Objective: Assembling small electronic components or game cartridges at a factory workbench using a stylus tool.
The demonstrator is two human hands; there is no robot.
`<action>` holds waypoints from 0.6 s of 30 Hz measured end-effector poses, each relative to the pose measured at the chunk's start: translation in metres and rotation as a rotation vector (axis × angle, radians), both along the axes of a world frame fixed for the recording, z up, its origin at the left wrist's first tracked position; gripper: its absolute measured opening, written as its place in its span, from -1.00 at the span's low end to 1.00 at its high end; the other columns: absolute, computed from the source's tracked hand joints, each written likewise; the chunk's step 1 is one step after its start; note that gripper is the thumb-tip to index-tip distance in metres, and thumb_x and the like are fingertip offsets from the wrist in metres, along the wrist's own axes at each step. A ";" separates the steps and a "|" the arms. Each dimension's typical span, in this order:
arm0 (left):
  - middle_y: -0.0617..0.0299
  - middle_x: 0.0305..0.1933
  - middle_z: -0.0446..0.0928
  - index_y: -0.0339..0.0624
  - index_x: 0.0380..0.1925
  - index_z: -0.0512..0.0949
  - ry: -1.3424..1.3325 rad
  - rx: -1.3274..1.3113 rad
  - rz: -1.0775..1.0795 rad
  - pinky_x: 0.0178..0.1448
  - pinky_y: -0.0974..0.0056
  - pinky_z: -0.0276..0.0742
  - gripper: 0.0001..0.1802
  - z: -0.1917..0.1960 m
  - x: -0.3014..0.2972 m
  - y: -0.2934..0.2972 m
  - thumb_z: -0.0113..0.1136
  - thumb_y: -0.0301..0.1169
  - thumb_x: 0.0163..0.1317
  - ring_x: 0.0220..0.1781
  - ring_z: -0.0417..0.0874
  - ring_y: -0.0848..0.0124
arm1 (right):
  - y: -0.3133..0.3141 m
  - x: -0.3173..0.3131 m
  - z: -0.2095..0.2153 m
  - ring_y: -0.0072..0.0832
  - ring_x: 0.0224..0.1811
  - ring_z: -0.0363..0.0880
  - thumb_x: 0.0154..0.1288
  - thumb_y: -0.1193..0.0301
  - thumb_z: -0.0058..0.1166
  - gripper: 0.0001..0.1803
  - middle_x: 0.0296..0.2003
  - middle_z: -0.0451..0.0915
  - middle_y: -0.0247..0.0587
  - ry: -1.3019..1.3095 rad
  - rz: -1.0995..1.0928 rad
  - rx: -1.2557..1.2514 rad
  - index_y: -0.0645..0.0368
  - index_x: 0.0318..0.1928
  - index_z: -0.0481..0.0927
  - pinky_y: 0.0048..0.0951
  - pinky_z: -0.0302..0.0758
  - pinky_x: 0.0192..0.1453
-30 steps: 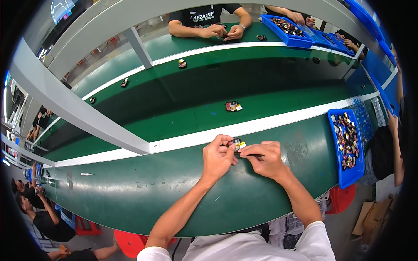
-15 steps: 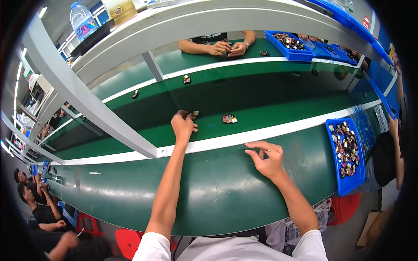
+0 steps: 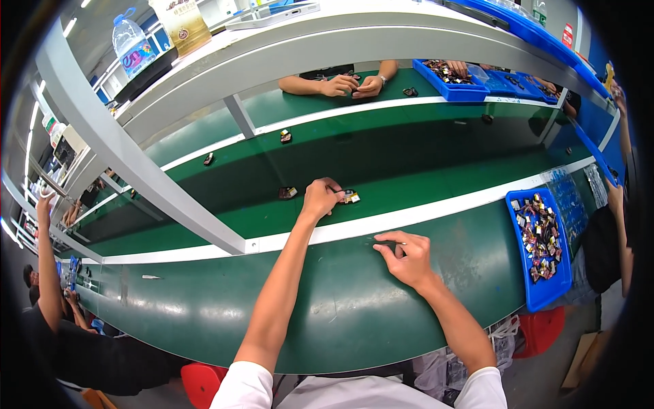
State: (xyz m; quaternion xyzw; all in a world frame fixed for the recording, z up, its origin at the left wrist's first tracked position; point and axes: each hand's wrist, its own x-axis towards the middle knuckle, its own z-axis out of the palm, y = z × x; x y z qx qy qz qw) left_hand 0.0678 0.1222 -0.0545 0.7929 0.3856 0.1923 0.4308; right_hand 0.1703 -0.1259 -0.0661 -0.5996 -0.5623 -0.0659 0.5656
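My left hand (image 3: 323, 199) reaches over the dark green belt, its fingers closed at the left end of a small electronic module (image 3: 351, 197) with pale and yellow parts. Fingers partly cover that module. Left of the hand lies another dark module (image 3: 287, 193), untouched. My right hand (image 3: 407, 259) hovers over the near green bench, thumb and forefinger pinching a thin metal tool (image 3: 370, 239) that looks like tweezers. Its tip points left, and most of it is hidden by the fingers.
A blue tray (image 3: 549, 300) full of small modules sits on the bench at right. More modules (image 3: 285, 136) lie on the far side of the belt. A grey post (image 3: 146, 153) rises at left, under a shelf (image 3: 354, 42). Across the belt, a co-worker's hands (image 3: 354, 86) handle something small.
My left hand has left the first module, which now lies alone, and moved right to the second one. My right hand keeps the thin tool, nearly in place. The view has shifted slightly.
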 end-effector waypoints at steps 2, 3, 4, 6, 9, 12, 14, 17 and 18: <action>0.16 -0.48 0.69 -0.40 -0.28 0.62 -0.019 -0.006 0.022 -0.59 0.35 0.48 -0.82 -0.002 -0.002 -0.002 0.36 -0.49 0.20 -0.59 0.61 0.49 | 0.000 0.000 0.001 -0.56 -0.81 0.22 0.01 0.55 0.46 -0.78 -0.76 0.43 -0.37 0.008 -0.001 -0.005 0.09 -0.29 0.74 -0.49 0.18 -0.63; 0.12 -0.48 0.70 -0.38 -0.32 0.60 -0.039 -0.010 0.050 -0.57 0.33 0.53 -0.83 -0.003 -0.005 -0.003 0.37 -0.50 0.18 -0.59 0.65 0.47 | 0.001 -0.001 0.002 -0.58 -0.81 0.22 0.01 0.55 0.46 -0.79 -0.75 0.47 -0.37 0.015 0.003 -0.009 0.11 -0.29 0.74 -0.50 0.18 -0.63; 0.12 -0.48 0.70 -0.38 -0.32 0.60 -0.034 -0.012 0.051 -0.57 0.33 0.53 -0.83 -0.004 -0.010 -0.005 0.37 -0.50 0.18 -0.59 0.65 0.47 | 0.001 -0.004 0.003 -0.58 -0.81 0.22 0.01 0.55 0.46 -0.79 -0.75 0.47 -0.37 0.021 0.004 -0.011 0.11 -0.29 0.74 -0.50 0.18 -0.63; 0.09 -0.45 0.71 -0.40 -0.31 0.56 -0.113 0.019 0.095 -0.56 0.34 0.52 -0.83 -0.003 -0.016 -0.015 0.34 -0.51 0.22 -0.60 0.64 0.47 | 0.000 -0.005 0.005 -0.69 -0.77 0.23 0.05 0.57 0.45 -0.80 -0.61 0.63 -0.33 0.175 0.029 -0.045 0.18 -0.27 0.74 -0.55 0.17 -0.61; 0.15 -0.46 0.69 -0.35 -0.30 0.52 -0.197 -0.098 0.152 -0.65 0.39 0.36 -0.86 0.008 -0.024 -0.047 0.29 -0.50 0.28 -0.63 0.56 0.54 | -0.001 -0.001 0.004 -0.82 -0.71 0.23 0.10 0.61 0.43 -0.82 -0.42 0.74 -0.32 0.443 0.074 -0.066 0.28 -0.26 0.72 -0.64 0.16 -0.58; 0.13 -0.44 0.67 -0.43 -0.22 0.54 -0.230 -0.200 0.123 -0.64 0.41 0.37 -0.84 0.011 -0.037 -0.080 0.26 -0.51 0.32 -0.62 0.58 0.52 | -0.004 -0.005 0.018 -0.91 -0.60 0.23 0.19 0.67 0.38 -0.82 -0.38 0.67 -0.42 0.846 0.172 -0.109 0.35 -0.19 0.67 -0.75 0.15 -0.54; 0.15 -0.43 0.65 -0.50 -0.10 0.58 -0.362 -0.319 0.108 -0.66 0.43 0.36 -0.77 0.006 -0.043 -0.099 0.23 -0.49 0.37 -0.63 0.58 0.52 | -0.002 -0.006 0.020 -0.91 -0.59 0.23 0.19 0.67 0.38 -0.81 -0.39 0.66 -0.44 0.919 0.179 -0.130 0.34 -0.19 0.67 -0.75 0.14 -0.54; 0.16 -0.46 0.63 -0.52 -0.06 0.59 -0.472 -0.414 0.110 -0.65 0.43 0.35 -0.74 -0.002 -0.043 -0.120 0.22 -0.47 0.40 -0.63 0.56 0.53 | -0.001 -0.006 0.017 -0.91 -0.59 0.22 0.19 0.67 0.37 -0.82 -0.39 0.66 -0.44 0.919 0.209 -0.117 0.34 -0.19 0.67 -0.75 0.14 -0.55; 0.19 -0.48 0.63 -0.50 -0.08 0.60 -0.459 -0.404 0.115 -0.64 0.43 0.33 -0.74 -0.005 -0.043 -0.124 0.21 -0.44 0.42 -0.62 0.55 0.56 | -0.001 -0.007 0.016 -0.91 -0.59 0.21 0.19 0.67 0.37 -0.82 -0.39 0.66 -0.44 0.877 0.201 -0.119 0.34 -0.19 0.67 -0.75 0.14 -0.55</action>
